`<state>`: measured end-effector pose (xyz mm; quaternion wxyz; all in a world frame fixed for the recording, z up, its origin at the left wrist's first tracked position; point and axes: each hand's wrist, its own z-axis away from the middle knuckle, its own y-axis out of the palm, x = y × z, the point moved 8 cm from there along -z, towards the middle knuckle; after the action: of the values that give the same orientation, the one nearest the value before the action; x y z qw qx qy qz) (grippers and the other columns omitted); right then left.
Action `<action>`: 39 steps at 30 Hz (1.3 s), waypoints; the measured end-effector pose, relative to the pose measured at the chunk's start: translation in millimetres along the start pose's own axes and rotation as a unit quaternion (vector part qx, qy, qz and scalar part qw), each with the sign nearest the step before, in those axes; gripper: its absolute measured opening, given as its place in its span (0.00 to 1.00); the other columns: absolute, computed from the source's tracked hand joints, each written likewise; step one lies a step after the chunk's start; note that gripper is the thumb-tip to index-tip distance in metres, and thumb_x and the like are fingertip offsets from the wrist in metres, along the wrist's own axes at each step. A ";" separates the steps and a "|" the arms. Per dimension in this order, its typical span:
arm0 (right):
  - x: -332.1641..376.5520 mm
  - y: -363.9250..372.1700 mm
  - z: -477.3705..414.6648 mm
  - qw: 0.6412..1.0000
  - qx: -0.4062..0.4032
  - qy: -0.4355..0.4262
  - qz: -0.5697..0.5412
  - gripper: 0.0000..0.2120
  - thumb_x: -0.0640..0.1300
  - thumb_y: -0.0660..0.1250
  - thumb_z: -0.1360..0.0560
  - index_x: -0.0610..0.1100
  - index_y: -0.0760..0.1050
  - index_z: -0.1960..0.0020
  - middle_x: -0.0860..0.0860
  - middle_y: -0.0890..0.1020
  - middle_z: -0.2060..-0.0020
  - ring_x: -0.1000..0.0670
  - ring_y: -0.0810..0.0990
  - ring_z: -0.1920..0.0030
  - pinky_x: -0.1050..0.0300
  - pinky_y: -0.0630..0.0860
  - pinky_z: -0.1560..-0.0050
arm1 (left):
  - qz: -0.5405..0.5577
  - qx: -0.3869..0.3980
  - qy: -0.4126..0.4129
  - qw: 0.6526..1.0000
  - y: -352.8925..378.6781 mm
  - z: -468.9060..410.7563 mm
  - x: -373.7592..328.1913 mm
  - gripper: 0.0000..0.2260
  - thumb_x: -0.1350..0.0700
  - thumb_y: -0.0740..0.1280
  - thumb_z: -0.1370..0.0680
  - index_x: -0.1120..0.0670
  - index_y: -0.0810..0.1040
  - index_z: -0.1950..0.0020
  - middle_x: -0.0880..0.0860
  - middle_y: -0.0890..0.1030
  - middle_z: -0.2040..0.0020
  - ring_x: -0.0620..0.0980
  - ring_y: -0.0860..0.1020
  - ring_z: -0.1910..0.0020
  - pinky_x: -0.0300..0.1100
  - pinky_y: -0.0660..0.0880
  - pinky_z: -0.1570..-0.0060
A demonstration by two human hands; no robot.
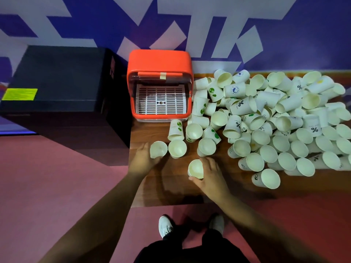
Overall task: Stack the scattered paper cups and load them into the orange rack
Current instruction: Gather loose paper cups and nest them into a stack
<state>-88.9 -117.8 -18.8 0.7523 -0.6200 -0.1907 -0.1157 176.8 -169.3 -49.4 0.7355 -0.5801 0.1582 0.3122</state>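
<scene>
Our left hand (145, 157) curls round one paper cup (158, 149), and our right hand (211, 175) grips a second cup (195, 168) nearby. We should nest them squarely, mouths aligned. The orange rack (159, 61) stands just behind.

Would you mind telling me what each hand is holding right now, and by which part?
The left hand grips a paper cup round its side wall; the right hand grips a second cup the same way.
</scene>
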 end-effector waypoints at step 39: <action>-53.6 -117.8 -60.7 0.977 -0.100 -0.111 -0.155 0.08 0.42 0.77 0.32 0.45 0.78 0.64 0.46 0.70 0.40 0.46 0.71 0.40 0.56 0.72 0.42 | -0.048 -0.024 0.038 0.998 85.1 73.8 -101.7 0.35 0.44 0.77 0.32 0.52 0.72 0.27 0.56 0.72 0.38 0.57 0.70 0.39 0.53 0.75 0.42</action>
<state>-176.8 -204.5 53.2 0.6333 -0.6642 -0.3542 -0.1798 35.7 -115.9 -32.7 0.7290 -0.6160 0.1501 0.2580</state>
